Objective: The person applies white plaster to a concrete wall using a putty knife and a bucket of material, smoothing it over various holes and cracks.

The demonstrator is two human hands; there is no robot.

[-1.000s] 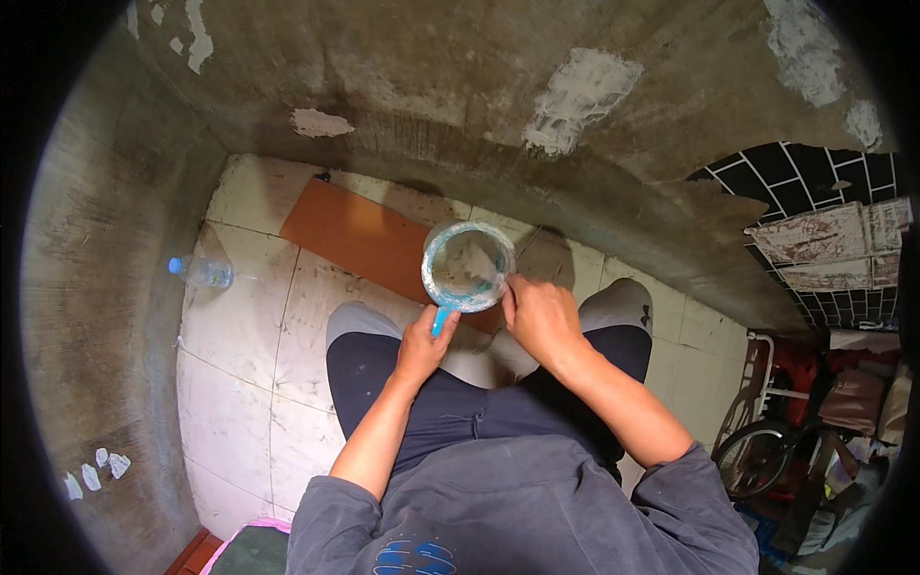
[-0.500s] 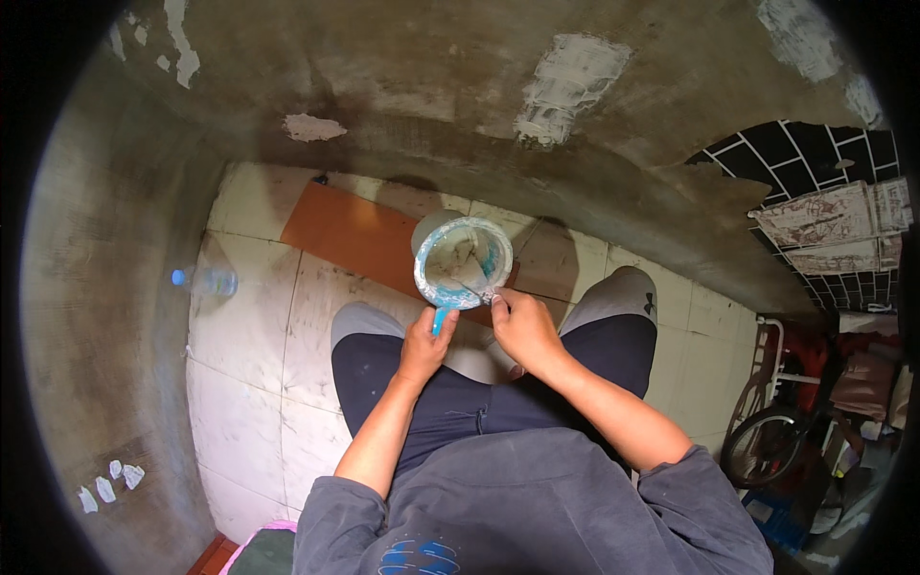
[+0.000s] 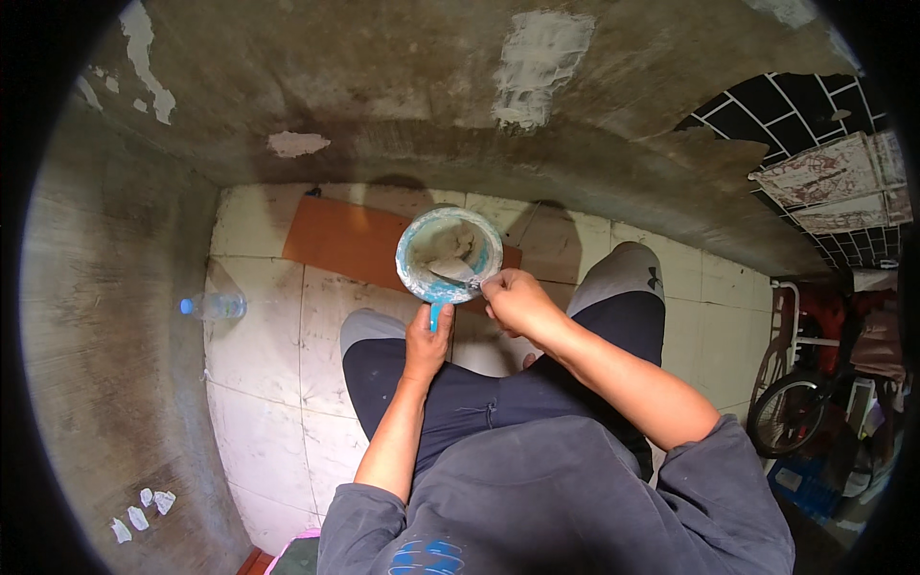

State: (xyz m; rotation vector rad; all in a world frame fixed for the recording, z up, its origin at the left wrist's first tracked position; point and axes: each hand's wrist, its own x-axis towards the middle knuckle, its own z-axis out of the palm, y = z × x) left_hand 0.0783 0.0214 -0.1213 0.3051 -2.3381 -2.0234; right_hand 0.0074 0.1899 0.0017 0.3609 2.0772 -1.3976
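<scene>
A blue dipper, its rim crusted with white, is held out over my crossed legs. Inside lies pale grey paste, like wall putty. My left hand is closed round the dipper's blue handle. At the right side of the rim my right hand grips a thin metal tool that looks like a putty knife. Its blade reaches into the dipper, against the paste. Most of the tool's grip is hidden by my fingers.
An orange-brown board lies on the tiled floor behind the dipper. A clear bottle with a blue cap lies to the left. The bare wall ahead carries white putty patches. A bicycle wheel and clutter stand at the right.
The view has shifted a little. The dipper has tilted, showing more paste inside, and my right hand has turned the tool along the near inner side.
</scene>
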